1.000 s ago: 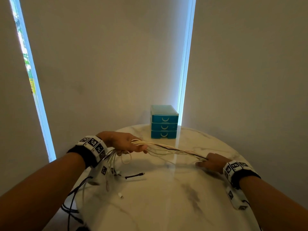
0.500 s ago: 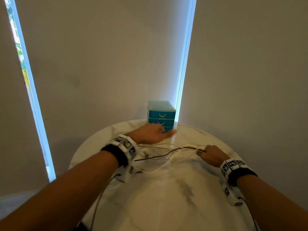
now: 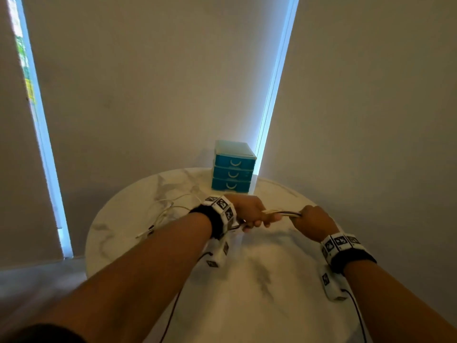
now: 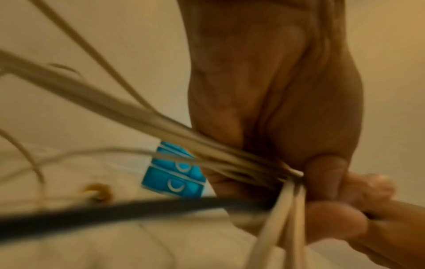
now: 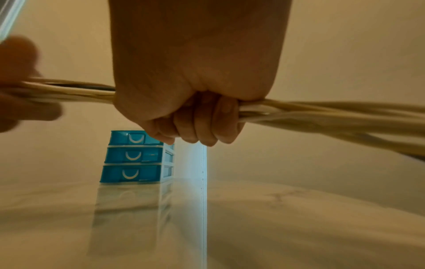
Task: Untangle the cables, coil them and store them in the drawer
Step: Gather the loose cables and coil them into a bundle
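A bundle of white cables with one black cable (image 3: 284,214) runs between my two hands above the round marble table (image 3: 247,305). My left hand (image 3: 252,214) grips one part of the cable bundle (image 4: 241,162), and loose white ends (image 3: 168,209) trail to the left on the table. My right hand (image 3: 311,219) is fisted around the cable bundle (image 5: 322,116) a short way to the right. The blue three-drawer unit (image 3: 233,173) stands at the table's far edge, all drawers closed, behind the hands.
A white wall and two bright window slits lie behind the table. Wrist camera leads (image 3: 356,313) hang from both forearms over the near tabletop.
My left hand has pulled back from near the drawer unit and closed on the cables next to my right hand. The loose ends now lie on the table's left.
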